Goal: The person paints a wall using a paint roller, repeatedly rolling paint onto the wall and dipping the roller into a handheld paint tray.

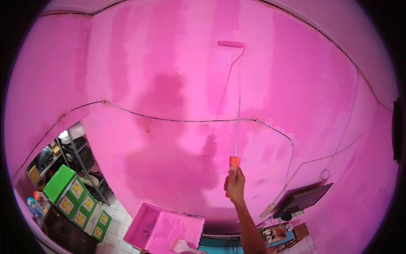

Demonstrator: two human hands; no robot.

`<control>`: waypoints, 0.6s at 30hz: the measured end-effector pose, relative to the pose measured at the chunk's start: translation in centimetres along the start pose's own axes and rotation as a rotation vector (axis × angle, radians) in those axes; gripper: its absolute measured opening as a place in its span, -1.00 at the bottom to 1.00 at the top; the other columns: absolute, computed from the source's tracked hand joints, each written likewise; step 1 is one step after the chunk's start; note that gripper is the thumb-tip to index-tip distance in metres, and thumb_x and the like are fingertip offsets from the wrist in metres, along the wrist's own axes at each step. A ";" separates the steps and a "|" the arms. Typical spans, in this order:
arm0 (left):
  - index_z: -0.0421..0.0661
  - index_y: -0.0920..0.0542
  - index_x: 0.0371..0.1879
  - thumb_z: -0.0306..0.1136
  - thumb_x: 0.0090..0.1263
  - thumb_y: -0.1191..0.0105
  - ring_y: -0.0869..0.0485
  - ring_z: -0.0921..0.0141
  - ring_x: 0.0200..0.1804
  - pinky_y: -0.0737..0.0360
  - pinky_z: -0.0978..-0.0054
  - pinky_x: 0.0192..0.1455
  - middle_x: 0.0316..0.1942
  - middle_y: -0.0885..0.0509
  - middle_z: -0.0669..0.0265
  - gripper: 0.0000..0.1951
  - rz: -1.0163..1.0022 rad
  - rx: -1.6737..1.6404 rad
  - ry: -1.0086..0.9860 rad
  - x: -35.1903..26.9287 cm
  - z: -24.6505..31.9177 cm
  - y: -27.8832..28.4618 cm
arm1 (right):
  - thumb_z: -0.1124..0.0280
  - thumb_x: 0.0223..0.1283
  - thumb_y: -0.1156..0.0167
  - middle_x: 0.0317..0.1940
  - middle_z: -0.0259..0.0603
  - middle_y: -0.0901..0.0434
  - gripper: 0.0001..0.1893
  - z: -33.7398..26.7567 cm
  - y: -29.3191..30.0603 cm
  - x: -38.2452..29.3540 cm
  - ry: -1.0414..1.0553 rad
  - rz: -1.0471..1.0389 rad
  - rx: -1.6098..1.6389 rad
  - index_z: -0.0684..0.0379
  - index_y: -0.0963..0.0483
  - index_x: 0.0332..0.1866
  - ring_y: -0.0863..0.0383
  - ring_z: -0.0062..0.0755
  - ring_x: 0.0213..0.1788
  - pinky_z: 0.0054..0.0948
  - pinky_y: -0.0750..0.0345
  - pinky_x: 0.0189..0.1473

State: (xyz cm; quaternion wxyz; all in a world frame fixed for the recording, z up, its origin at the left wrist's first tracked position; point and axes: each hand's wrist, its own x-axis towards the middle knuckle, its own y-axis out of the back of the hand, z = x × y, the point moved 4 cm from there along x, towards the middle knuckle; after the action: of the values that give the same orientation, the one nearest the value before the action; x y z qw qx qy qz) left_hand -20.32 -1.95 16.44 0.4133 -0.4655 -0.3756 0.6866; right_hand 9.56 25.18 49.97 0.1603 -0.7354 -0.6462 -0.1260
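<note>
My right hand (235, 184) grips the orange handle (234, 161) of a long-framed paint roller. Its pink roller sleeve (231, 44) is at the upper part of the pink wall (196, 95), beside a wet-looking glossy patch. At the bottom centre, before me, is a paint tray (146, 219) coated in pink paint, with a ribbed slope. A whitish and pink object (184, 246), perhaps a brush, lies over its lower edge. A small brown patch at the tray's lower left edge may be a fingertip of my left hand; the rest of that hand is hidden.
A black cable (190, 121) runs across the wall behind the roller rod. At lower right are a flat screen (301, 198), a power strip (267, 210) and a cluttered blue surface (287, 237). Green drawers (76, 203) and metal shelving (76, 150) stand at lower left.
</note>
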 end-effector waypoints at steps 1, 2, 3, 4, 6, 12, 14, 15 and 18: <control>-0.11 -0.42 0.15 -0.37 -0.25 -0.18 -0.46 0.14 0.18 -0.35 -0.08 0.27 0.09 -0.54 0.19 -0.25 0.022 0.018 0.004 0.1 0.0 0.5 | 0.07 0.41 0.15 -0.78 -0.41 -0.23 -0.63 -0.5 0.3 0.8 0.017 -0.003 -0.022 0.16 -0.24 -0.40 -0.23 -0.64 -0.82 -0.58 -0.24 -0.77; -0.11 -0.42 0.15 -0.37 -0.25 -0.18 -0.46 0.14 0.18 -0.35 -0.08 0.27 0.09 -0.54 0.19 -0.25 0.021 0.020 0.007 0.2 -0.1 0.4 | 0.05 0.41 0.16 -0.78 -0.40 -0.24 -0.61 -1.3 0.7 2.2 0.051 0.006 -0.048 0.17 -0.25 -0.40 -0.24 -0.64 -0.82 -0.58 -0.24 -0.77; -0.11 -0.42 0.15 -0.36 -0.24 -0.19 -0.46 0.14 0.18 -0.36 -0.07 0.26 0.08 -0.54 0.20 -0.25 0.004 0.015 0.012 0.3 -0.2 0.3 | 0.02 0.41 0.17 -0.77 -0.40 -0.24 -0.59 -2.3 0.9 3.9 0.084 0.014 -0.075 0.17 -0.25 -0.40 -0.24 -0.63 -0.82 -0.58 -0.25 -0.77; -0.11 -0.43 0.15 -0.36 -0.23 -0.19 -0.47 0.14 0.17 -0.37 -0.06 0.25 0.08 -0.54 0.20 -0.26 -0.014 0.012 0.020 0.5 -0.4 0.0 | -0.01 0.40 0.18 -0.77 -0.40 -0.24 -0.57 -3.7 1.0 5.5 0.117 0.023 -0.097 0.18 -0.25 -0.41 -0.25 -0.62 -0.82 -0.56 -0.25 -0.76; -0.10 -0.43 0.14 -0.35 -0.22 -0.20 -0.46 0.14 0.18 -0.37 -0.06 0.25 0.08 -0.54 0.20 -0.27 -0.012 0.013 0.022 0.4 -0.6 -0.6 | -0.07 0.38 0.19 -0.73 -0.38 -0.25 -0.52 -6.9 0.3 9.2 0.175 0.023 -0.134 0.19 -0.25 -0.42 -0.25 -0.60 -0.80 -0.52 -0.25 -0.76; -0.10 -0.49 0.08 -0.30 -0.18 -0.22 -0.58 0.24 0.02 -0.52 0.05 0.09 -0.04 -0.62 0.26 -0.34 -0.035 0.031 0.010 0.8 -0.9 -0.8 | -0.10 0.36 0.17 -0.70 -0.33 -0.28 -0.51 -14.5 -0.6 14.1 0.111 -0.063 -0.047 0.19 -0.24 -0.40 -0.27 -0.55 -0.76 -0.50 -0.32 -0.70; -0.10 -0.51 0.05 -0.29 -0.17 -0.23 -0.62 0.28 -0.06 -0.57 0.09 0.03 -0.10 -0.65 0.28 -0.37 -0.030 0.035 -0.008 1.2 -0.8 -0.2 | -0.13 0.35 0.19 -0.71 -0.34 -0.29 -0.49 -11.5 0.0 12.9 0.117 -0.071 -0.099 0.18 -0.24 -0.38 -0.30 -0.55 -0.76 -0.49 -0.33 -0.69; -0.10 -0.52 0.02 -0.28 -0.16 -0.22 -0.63 0.32 -0.16 -0.60 0.13 -0.02 -0.17 -0.66 0.31 -0.40 -0.009 0.065 -0.012 1.3 -0.7 -0.1 | -0.14 0.35 0.20 -0.72 -0.35 -0.29 -0.48 -8.9 0.3 11.6 0.114 -0.080 -0.124 0.18 -0.25 -0.38 -0.30 -0.56 -0.76 -0.49 -0.33 -0.69; -0.10 -0.54 -0.02 -0.26 -0.11 -0.20 -0.63 0.36 -0.27 -0.62 0.15 -0.07 -0.26 -0.67 0.33 -0.46 0.057 0.111 0.000 1.0 -0.5 -0.7 | -0.16 0.36 0.26 -0.77 -0.31 -0.32 -0.42 0.6 1.8 6.5 0.052 -0.067 -0.197 0.27 -0.28 -0.32 -0.36 -0.52 -0.77 -0.44 -0.32 -0.69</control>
State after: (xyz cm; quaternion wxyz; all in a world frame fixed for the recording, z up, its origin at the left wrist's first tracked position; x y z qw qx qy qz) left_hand -19.94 -0.67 16.64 0.4189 -0.4522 -0.3235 0.7179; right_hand 12.24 31.08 51.87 0.0999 -0.7220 -0.6506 -0.2133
